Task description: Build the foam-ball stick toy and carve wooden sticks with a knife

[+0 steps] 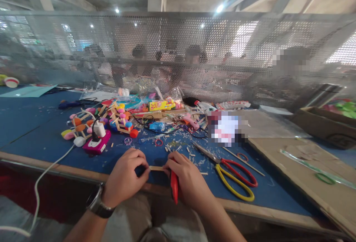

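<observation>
My left hand point(126, 177) pinches one end of a short flat wooden stick point(156, 168) just above the near edge of the blue table point(33, 123). My right hand point(187, 178) is closed round a red-handled tool point(174, 186), whose handle points down toward me, and its fingers rest on the stick's other end. A dark watch is on my left wrist. Wood shavings lie scattered on the table just beyond both hands.
Red-and-yellow scissors point(233, 173) lie to the right of my hands. A pink block with a white plug and cable point(98, 140) sits to the left, beside stick-and-ball models point(105, 119). Cardboard sheets point(306, 164) cover the right side. People sit behind a perforated screen point(178, 49).
</observation>
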Tool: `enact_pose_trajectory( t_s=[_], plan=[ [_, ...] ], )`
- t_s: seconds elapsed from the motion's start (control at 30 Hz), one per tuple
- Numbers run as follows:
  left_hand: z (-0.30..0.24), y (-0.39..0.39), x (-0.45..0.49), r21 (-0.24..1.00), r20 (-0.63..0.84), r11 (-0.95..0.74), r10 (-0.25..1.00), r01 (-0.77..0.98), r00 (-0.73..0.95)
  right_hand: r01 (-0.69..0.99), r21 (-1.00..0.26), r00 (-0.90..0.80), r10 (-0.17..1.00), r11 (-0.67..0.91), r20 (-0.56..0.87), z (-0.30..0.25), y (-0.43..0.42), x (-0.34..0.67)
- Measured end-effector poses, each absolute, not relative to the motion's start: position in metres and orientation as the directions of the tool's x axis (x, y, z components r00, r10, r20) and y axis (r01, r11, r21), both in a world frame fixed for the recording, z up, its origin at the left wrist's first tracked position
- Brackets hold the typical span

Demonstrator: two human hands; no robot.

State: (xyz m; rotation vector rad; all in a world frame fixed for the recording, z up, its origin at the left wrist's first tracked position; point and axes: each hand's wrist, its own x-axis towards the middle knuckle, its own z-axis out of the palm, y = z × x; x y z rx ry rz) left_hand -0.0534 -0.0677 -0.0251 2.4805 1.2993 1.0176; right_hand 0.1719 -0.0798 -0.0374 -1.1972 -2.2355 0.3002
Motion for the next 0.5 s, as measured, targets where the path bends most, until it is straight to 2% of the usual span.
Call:
enact_pose_trajectory(
  t_s=[0.5],
  plan=[
    [-0.0262,-0.0684,-0.0524,0.439,0.496,-0.611,0.776,0.659,0.389,0.675,-0.454,-0.433,0.81,0.582,0.395,-0.0389,-0.0798,0.1717]
  ],
)
